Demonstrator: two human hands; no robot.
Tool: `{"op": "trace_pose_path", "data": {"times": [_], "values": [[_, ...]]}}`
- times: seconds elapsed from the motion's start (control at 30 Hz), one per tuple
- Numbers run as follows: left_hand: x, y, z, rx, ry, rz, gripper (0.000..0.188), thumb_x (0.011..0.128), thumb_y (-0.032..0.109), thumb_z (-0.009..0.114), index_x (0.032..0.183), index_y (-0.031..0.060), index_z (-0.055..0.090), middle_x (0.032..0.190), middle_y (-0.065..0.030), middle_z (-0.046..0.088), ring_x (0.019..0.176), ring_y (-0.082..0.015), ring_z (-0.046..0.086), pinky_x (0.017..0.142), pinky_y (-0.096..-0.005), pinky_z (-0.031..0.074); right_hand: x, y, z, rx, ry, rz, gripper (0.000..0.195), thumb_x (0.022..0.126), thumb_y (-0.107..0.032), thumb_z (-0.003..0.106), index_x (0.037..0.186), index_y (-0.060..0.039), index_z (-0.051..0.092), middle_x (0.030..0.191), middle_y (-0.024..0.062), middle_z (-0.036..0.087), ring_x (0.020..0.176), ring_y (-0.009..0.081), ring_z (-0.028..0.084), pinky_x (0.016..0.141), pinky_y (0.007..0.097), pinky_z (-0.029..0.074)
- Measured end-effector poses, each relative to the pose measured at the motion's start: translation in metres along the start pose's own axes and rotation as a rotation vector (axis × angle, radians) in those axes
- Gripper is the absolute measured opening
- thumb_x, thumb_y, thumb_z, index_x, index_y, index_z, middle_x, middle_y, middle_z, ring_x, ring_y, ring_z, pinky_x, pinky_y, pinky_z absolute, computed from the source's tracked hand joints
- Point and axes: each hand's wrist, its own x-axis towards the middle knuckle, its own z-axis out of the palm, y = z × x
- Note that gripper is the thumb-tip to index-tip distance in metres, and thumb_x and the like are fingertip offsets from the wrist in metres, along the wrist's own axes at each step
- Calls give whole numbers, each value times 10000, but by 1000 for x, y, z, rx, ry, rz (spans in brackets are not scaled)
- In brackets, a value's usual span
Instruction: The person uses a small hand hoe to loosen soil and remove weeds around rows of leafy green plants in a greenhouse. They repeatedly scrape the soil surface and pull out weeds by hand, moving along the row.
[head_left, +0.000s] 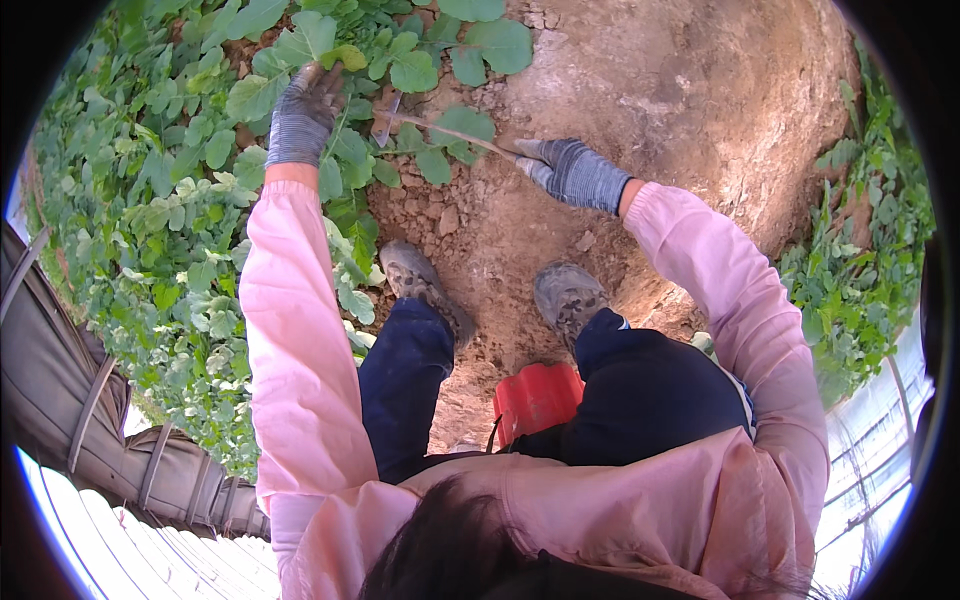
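My left hand (307, 105), in a grey knitted glove with soiled fingers, is among the leaves of a broad-leaved green plant (304, 45) at upper left; whether its fingers grip a leaf or stem cannot be told. My right hand (566, 169), gloved alike, grips the end of a thin wooden handle (457, 133). The handle runs leftward to a small hoe's metal blade (384, 118), which lies among the leaves just right of my left hand. Part of the blade is hidden by leaves.
Bare soil with crumbled clods (435, 210) lies before my two shoes. A red plastic object (536, 401) is between my legs. Dense green plants (180, 225) fill the left side, and more (862, 277) grow at the right edge. A rolled, ribbed sheet (90, 397) runs along lower left.
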Motion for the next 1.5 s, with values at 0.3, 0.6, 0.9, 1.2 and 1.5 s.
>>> {"op": "trace_pose_path", "data": {"times": [0.3, 0.6, 0.9, 1.2, 1.5], "values": [[-15, -6, 2, 45, -6, 19, 423, 892, 259, 551, 1246, 42, 468, 1313, -108, 486, 1220, -283, 421, 968, -455, 384, 39, -3, 27, -59, -54, 124, 324, 911, -181, 470, 1222, -116, 532, 926, 204, 634, 834, 367, 606, 745, 417, 469], [-35, -22, -12, 152, -94, -84, 455, 877, 284, 596, 1269, 78, 495, 1244, -78, 533, 1116, -253, 496, 967, -419, 404, -9, 10, 17, -168, 50, 60, 355, 919, -225, 467, 1247, -91, 499, 1017, 218, 614, 957, 385, 584, 796, 414, 470], [-86, -95, 11, 1039, -261, 175, 561, 839, 236, 598, 1340, 80, 401, 1341, -137, 451, 1242, -339, 415, 1024, -396, 358, -93, -7, 1, 50, 107, 157, 340, 918, -175, 506, 1243, -76, 518, 1004, 216, 629, 959, 323, 621, 794, 359, 484], [-117, -128, 28, 1980, -272, 263, 652, 784, 257, 583, 1383, 160, 345, 1367, -124, 408, 1323, -300, 302, 1097, -528, 168, -141, 1, 15, -69, 146, 188, 363, 911, -216, 529, 1228, -39, 525, 1035, 228, 619, 992, 339, 602, 822, 378, 483], [-133, -116, 6, 2011, -412, 224, 544, 792, 263, 557, 1314, 156, 451, 1303, -125, 478, 1301, -304, 340, 1080, -528, 216, -132, -12, 1, -293, 159, 158, 376, 913, -295, 511, 1230, -94, 529, 921, 220, 624, 903, 364, 604, 744, 424, 481]]}}
